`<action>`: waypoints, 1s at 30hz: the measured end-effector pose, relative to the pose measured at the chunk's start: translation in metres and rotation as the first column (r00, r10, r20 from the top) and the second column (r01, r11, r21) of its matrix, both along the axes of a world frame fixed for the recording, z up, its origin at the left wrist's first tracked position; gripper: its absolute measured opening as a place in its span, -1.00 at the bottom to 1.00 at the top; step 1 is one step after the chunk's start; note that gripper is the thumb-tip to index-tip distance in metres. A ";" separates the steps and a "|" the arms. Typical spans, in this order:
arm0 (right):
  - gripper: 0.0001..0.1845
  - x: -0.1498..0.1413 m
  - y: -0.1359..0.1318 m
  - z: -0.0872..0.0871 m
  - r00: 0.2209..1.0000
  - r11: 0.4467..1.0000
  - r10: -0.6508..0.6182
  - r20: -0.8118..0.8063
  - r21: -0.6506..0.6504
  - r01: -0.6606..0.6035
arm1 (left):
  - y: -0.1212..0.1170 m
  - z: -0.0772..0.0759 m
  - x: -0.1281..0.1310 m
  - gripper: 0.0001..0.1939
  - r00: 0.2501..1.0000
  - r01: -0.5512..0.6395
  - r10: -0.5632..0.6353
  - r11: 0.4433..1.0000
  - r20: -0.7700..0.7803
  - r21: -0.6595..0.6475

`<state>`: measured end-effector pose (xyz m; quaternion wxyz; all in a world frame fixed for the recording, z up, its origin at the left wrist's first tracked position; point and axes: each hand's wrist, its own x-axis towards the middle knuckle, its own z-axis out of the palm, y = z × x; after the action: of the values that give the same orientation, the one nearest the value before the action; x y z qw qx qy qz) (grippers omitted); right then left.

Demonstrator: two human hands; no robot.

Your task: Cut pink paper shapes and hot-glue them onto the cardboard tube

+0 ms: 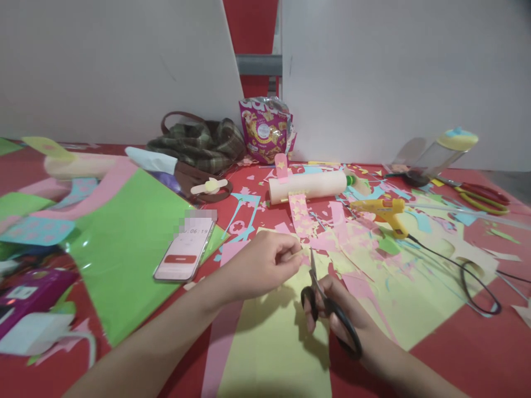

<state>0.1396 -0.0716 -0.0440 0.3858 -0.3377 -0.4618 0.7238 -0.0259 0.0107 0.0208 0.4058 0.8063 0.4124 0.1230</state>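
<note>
"What carries everything?"

"A red surface (pixel 460 359), strewn with pink and blue paper scraps (pixel 338 215)."

"And on the left?"

"A bright green sheet (pixel 128 254), with a purple box (pixel 39 290) and a white charger (pixel 35 334) just beside it."

"In front?"

"Pale yellow paper (pixel 269 354), next to a pink strip (pixel 218 354)."

"Along the back?"

"A plaid cloth bag (pixel 199 143), then a purple snack bag (pixel 265 130), upright."

"Right side?"

"Yellow-handled scissors (pixel 483 209), near a clear cylinder (pixel 437 157) with a yellow lid (pixel 456 140)."
</note>
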 end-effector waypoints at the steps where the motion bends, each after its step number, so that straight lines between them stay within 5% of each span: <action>1: -0.63 0.000 0.000 0.000 1.000 1.000 0.002 -0.004 -0.002 -0.002 | 0.000 0.000 0.000 -0.76 1.000 0.002 -0.002 1.000 -0.001 0.001; 30: -0.62 -0.001 -0.001 -0.002 0.999 1.000 0.007 -0.039 -0.026 -0.008 | 0.001 -0.004 -0.002 -0.77 0.999 0.042 -0.039 0.995 0.037 -0.089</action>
<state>0.1388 -0.0731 -0.0459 0.3875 -0.3269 -0.4458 0.7377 -0.0280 0.0117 0.0172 0.4513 0.7931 0.3939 0.1101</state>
